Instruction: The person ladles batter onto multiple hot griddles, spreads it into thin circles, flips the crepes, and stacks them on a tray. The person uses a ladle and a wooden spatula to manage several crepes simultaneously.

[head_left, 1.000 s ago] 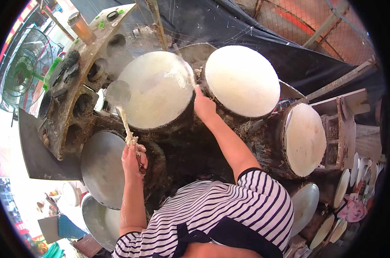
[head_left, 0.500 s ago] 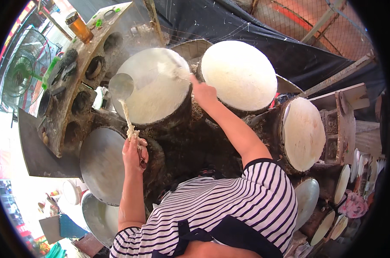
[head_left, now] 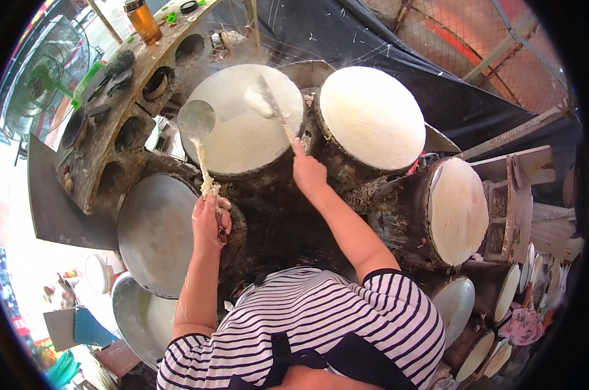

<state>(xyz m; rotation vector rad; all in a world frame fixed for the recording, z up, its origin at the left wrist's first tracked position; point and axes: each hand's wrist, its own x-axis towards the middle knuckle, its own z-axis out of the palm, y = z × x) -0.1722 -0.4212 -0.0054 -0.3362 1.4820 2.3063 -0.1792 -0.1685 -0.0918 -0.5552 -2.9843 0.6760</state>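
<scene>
My left hand (head_left: 210,221) grips the batter-caked handle of a round metal ladle (head_left: 196,120), whose head hangs over the near left part of a round griddle (head_left: 232,153) coated with thin pale batter. A long flat scraper (head_left: 281,117) is held in my right hand (head_left: 309,170); its blade lies across that griddle beside a white lump of batter (head_left: 258,103). To the right stand a second white-coated griddle (head_left: 371,114) and a smaller one (head_left: 458,208) with a pale round sheet. A bare grey pan (head_left: 153,231) is beside my left forearm.
A soot-stained ledge (head_left: 115,97) with holes carries an amber jar (head_left: 145,25). A fan (head_left: 41,91) stands at far left. More pans (head_left: 453,299) line the lower right, and a metal basin (head_left: 138,318) sits lower left. Dark sheeting and mesh fencing rise behind.
My right hand has moved toward me relative to the griddle. The scraper's blade and the white batter have shifted from the right rim toward the upper middle. The whole view has shifted slightly.
</scene>
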